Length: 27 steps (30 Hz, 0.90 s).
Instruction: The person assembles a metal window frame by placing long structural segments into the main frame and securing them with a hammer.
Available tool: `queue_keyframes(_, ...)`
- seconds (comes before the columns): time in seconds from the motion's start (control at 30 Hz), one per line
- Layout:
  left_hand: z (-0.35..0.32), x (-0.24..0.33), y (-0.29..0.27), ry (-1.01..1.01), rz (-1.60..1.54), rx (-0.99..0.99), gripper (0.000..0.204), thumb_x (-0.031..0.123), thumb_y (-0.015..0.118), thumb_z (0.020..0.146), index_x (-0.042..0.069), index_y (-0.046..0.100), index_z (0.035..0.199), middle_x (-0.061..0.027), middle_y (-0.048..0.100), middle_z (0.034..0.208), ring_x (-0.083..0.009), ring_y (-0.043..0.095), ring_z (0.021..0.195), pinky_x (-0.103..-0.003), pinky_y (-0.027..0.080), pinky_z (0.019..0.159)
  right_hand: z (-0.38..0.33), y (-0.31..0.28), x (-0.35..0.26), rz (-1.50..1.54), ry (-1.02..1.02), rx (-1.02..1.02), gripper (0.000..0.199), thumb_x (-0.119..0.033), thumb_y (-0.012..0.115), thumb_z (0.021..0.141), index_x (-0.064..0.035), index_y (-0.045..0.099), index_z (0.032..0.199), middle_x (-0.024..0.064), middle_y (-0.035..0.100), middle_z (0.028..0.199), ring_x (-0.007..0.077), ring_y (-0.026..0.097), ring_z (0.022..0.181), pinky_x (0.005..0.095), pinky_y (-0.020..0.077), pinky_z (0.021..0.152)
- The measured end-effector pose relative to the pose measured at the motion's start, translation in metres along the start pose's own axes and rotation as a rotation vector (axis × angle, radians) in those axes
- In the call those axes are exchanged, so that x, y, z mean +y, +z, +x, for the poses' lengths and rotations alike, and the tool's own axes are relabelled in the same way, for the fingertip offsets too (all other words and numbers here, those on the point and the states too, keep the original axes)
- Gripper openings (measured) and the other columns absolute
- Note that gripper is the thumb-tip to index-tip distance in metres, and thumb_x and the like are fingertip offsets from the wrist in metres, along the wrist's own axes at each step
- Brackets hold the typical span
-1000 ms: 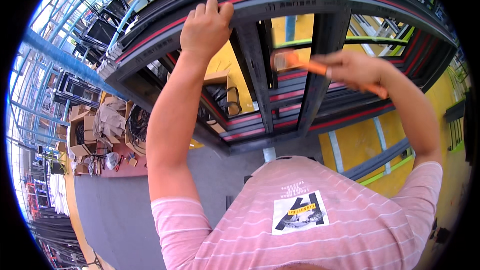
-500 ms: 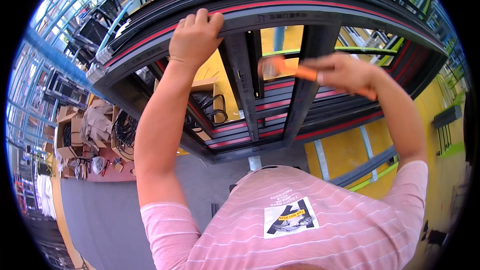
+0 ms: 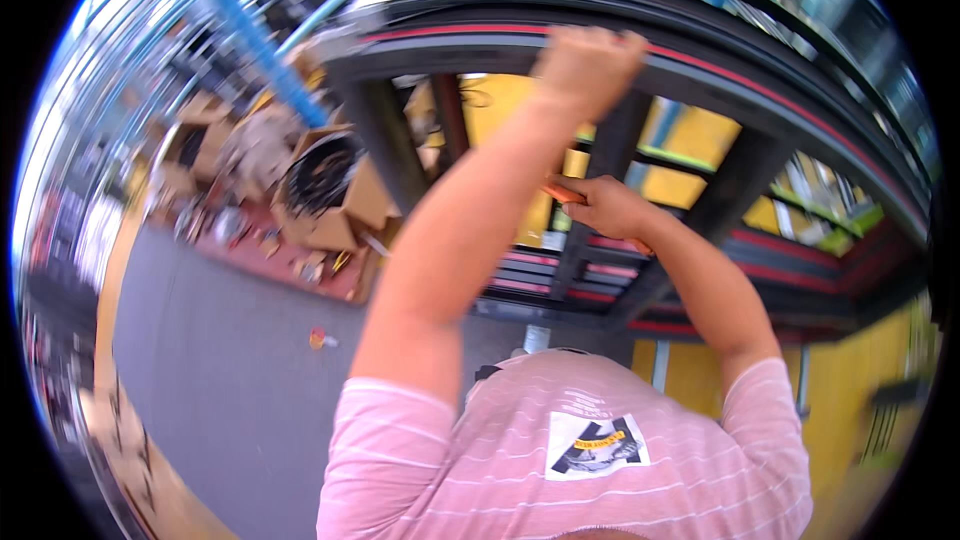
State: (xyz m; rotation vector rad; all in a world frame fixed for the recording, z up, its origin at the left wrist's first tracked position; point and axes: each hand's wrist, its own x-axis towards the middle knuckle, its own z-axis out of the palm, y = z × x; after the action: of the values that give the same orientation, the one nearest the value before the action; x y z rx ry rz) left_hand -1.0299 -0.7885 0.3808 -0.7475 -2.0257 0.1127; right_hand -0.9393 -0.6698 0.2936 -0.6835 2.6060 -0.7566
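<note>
An orange tool (image 3: 566,194) was clasped by the right hand (image 3: 610,208); through poor aim, the left hand (image 3: 592,72), clenched on the frame's top edge (image 3: 722,94), might have been struck.

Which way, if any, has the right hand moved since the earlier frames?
Yes, leftward: earlier the right hand was at the right middle upright of the dark frame; now it overlaps the left middle upright.
</note>
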Motion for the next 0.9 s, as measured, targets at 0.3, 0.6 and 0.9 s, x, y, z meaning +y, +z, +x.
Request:
queue_keyframes(0.3,-0.004,0.001,-0.003,-0.107,-0.178,-0.168,0.027,0.022,0.055,0.097,0.006,0.063,0.116,-0.0282,0.07,0.11,-0.0468,0.067,0.106,-0.069,0.046,0.094,0.126,0.009,-0.119,0.275,-0.227,0.319,0.049,-0.023,0.064,0.097,-0.0106,0.058,0.143,0.0026,0.062,0.08,0.0114,0.056,0.073,0.0296,0.0474,0.07)
queue_keyframes(0.6,0.003,-0.001,0.024,-0.106,-0.27,0.031,0.02,0.022,0.058,0.092,0.013,0.071,0.103,-0.0154,0.074,0.101,-0.0376,0.07,0.096,-0.068,0.048,0.086,0.112,0.042,-0.069,0.299,0.074,0.329,0.057,-0.027,0.064,0.097,-0.0131,0.049,0.15,0.0117,0.07,0.11,0.0171,0.064,0.093,0.0319,0.05,0.083)
queue_keyframes(0.9,-0.015,0.019,0.025,-0.078,-0.201,0.191,0.051,0.02,0.078,0.07,0.018,0.065,0.12,0.0024,0.066,0.122,-0.0215,0.061,0.113,-0.039,0.041,0.101,-0.123,0.213,0.082,0.973,0.595,0.349,0.052,-0.019,0.066,0.09,-0.0055,0.058,0.14,0.0025,0.058,0.078,0.011,0.053,0.056,0.0301,0.0465,0.052)
